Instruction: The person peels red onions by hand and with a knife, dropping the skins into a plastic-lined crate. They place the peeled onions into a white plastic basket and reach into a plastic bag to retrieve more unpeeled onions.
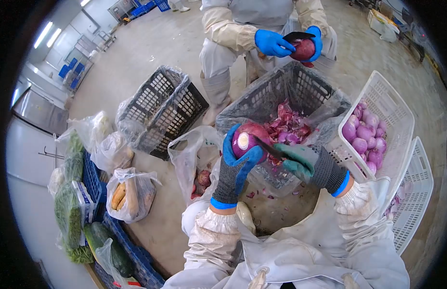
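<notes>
My left hand (238,161), in a grey and blue glove, is closed round a red onion (251,134) with a pale cut end facing me. In my right hand (303,163), gloved in grey and green, is a knife (267,146) whose dark blade lies against the onion's right side. Below and beyond them stands a black crate (238,115) lined with clear plastic, with red onion skins (288,125) inside. Peeled onions (368,132) fill part of a white basket (396,113) to the right. Unpeeled onions (203,178) sit in a plastic bag on the left.
Opposite me, a person in blue gloves (274,43) holds a knife and a red onion (303,49) over the crate's far edge. Another black crate (161,111) stands at left. Bagged vegetables (69,207) and blue crates (132,241) line the left side. A second white basket (418,192) is at right.
</notes>
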Available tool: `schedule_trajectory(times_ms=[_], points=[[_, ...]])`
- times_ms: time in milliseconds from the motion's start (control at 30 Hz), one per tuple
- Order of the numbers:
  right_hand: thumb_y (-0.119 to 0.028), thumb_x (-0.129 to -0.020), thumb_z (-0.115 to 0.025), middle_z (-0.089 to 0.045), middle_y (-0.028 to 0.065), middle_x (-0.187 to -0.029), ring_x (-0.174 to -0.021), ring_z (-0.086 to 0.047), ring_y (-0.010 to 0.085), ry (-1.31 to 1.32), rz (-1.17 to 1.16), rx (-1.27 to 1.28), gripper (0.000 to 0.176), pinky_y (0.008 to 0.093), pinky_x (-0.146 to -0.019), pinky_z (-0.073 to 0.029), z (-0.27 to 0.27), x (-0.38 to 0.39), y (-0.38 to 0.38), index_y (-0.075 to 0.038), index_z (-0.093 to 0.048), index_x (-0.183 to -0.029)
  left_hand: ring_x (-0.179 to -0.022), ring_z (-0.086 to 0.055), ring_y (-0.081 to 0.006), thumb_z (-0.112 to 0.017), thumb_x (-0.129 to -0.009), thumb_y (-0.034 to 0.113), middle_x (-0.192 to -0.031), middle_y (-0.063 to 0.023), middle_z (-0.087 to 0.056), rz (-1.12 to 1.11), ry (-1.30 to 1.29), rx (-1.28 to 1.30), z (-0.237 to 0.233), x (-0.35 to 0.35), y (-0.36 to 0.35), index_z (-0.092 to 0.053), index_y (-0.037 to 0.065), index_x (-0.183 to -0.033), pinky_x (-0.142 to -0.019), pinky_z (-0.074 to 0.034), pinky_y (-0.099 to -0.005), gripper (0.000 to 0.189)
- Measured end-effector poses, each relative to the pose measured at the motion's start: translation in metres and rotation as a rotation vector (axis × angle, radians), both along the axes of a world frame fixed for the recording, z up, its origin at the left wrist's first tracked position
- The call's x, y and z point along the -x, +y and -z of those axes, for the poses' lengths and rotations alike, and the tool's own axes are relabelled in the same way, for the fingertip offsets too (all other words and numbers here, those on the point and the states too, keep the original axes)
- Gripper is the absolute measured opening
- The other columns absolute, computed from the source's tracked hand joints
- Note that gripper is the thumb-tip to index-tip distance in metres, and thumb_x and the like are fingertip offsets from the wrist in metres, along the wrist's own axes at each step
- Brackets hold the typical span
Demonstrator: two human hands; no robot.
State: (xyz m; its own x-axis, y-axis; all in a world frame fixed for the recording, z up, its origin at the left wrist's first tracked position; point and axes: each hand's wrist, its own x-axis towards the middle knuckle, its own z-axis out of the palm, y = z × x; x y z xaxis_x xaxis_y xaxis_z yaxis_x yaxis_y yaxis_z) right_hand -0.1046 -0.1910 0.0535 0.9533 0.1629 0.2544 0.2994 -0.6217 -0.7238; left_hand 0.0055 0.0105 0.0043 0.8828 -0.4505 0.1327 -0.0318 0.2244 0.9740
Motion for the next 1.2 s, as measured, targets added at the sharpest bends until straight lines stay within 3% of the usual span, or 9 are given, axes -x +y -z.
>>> schedule_trajectory(times_ms=[133, 200, 333, 533, 633, 733, 967, 1133, 1200], points=[[-0.027, -0.092, -0.058, -0.063, 0.0167, -0.106, -0.095, -0.063, 0.0283, 0.098, 0.048, 0.134, 0.042, 0.0365, -0.081, -0.049, 0.004, 0.0, -0.001, -0.005, -0.052, -0.128, -0.112, -0.054, -0.0233, -0.076, -0.076, 0.021, -0.127, -0.0121, -0.048, -0.016, 0.042, -0.025, -0.002, 0.002, 0.0, -0.034, 0.004, -0.137, -0.087, -0.054, -0.0361, 0.076], [-0.026, -0.091, -0.059, -0.062, 0.0173, -0.109, -0.099, -0.062, 0.0292, -0.085, 0.133, 0.018, 0.044, 0.0357, -0.084, -0.049, 0.027, -0.004, -0.005, -0.002, -0.052, -0.127, -0.113, -0.054, -0.0233, -0.077, -0.075, 0.02, -0.127, -0.0124, -0.048, -0.031, 0.073, -0.067, 0.001, 0.002, 0.001, -0.034, 0.004, -0.137, -0.089, -0.053, -0.0356, 0.077], [-0.026, -0.088, -0.063, -0.061, 0.0175, -0.113, -0.101, -0.061, 0.0294, -0.059, 0.179, -0.258, 0.047, 0.0343, -0.084, -0.048, 0.027, -0.013, -0.001, 0.001, -0.052, -0.125, -0.113, -0.053, -0.0233, -0.079, -0.073, 0.019, -0.128, -0.0127, -0.048, -0.014, 0.094, -0.058, -0.006, 0.007, -0.003, -0.034, 0.004, -0.138, -0.092, -0.051, -0.0348, 0.08], [-0.033, -0.083, -0.067, -0.061, 0.0169, -0.095, -0.088, -0.061, 0.0314, -0.084, 0.267, -0.066, 0.045, 0.0374, -0.076, -0.049, 0.005, -0.012, 0.007, -0.005, -0.057, -0.118, -0.113, -0.053, -0.024, -0.082, -0.066, 0.02, -0.128, -0.0141, -0.049, 0.099, -0.206, -0.259, -0.008, 0.02, -0.011, -0.035, 0.003, -0.138, -0.097, -0.045, -0.0349, 0.088], [-0.033, -0.082, -0.066, -0.059, 0.016, -0.084, -0.077, -0.06, 0.0346, -0.036, 0.242, 0.114, 0.031, 0.0406, -0.068, -0.048, 0.01, -0.014, 0.004, -0.006, -0.059, -0.095, -0.114, -0.053, -0.025, -0.082, -0.066, 0.02, -0.127, -0.0157, -0.05, 0.036, -0.478, -0.489, -0.011, 0.024, -0.012, -0.035, 0.003, -0.138, -0.098, -0.043, -0.0358, 0.088], [-0.028, -0.081, -0.066, -0.061, 0.0158, -0.082, -0.075, -0.061, 0.0342, -0.026, 0.291, 0.079, 0.027, 0.0407, -0.066, -0.048, 0.014, -0.013, 0.006, -0.005, -0.059, -0.095, -0.115, -0.053, -0.0251, -0.081, -0.066, 0.019, -0.127, -0.0167, -0.05, -0.004, -0.609, -0.553, -0.011, 0.027, -0.013, -0.034, 0.003, -0.138, -0.1, -0.042, -0.036, 0.088], [-0.018, -0.079, -0.063, -0.061, 0.0196, -0.083, -0.078, -0.063, 0.0314, 0.003, 0.476, -0.294, 0.025, 0.0367, -0.069, -0.048, 0.031, -0.025, -0.035, 0.0, -0.058, -0.096, -0.121, -0.048, -0.0257, -0.081, -0.066, 0.017, -0.134, -0.0153, -0.045, 0.192, -0.178, -0.181, -0.015, 0.022, -0.012, -0.032, 0.004, -0.141, -0.102, -0.04, -0.0375, 0.091], [-0.023, -0.08, -0.063, -0.062, 0.0217, -0.084, -0.08, -0.063, 0.0341, 0.028, 0.621, -0.228, 0.03, 0.0397, -0.071, -0.048, 0.04, -0.031, -0.051, 0.001, -0.057, -0.098, -0.123, -0.047, -0.0301, -0.077, -0.07, 0.023, -0.135, -0.0166, -0.044, 0.345, 0.336, 0.28, -0.02, 0.029, -0.008, -0.028, 0.006, -0.144, -0.102, -0.041, -0.0411, 0.091], [-0.028, -0.081, -0.062, -0.062, 0.0234, -0.087, -0.083, -0.064, 0.0354, 0.056, 0.773, 0.011, 0.034, 0.043, -0.071, -0.048, 0.048, -0.034, -0.061, 0.001, -0.057, -0.098, -0.124, -0.046, -0.0374, -0.075, -0.071, 0.027, -0.137, -0.0174, -0.042, 0.553, 0.697, 0.539, -0.021, 0.027, -0.002, -0.024, 0.008, -0.146, -0.099, -0.045, -0.0462, 0.092]])
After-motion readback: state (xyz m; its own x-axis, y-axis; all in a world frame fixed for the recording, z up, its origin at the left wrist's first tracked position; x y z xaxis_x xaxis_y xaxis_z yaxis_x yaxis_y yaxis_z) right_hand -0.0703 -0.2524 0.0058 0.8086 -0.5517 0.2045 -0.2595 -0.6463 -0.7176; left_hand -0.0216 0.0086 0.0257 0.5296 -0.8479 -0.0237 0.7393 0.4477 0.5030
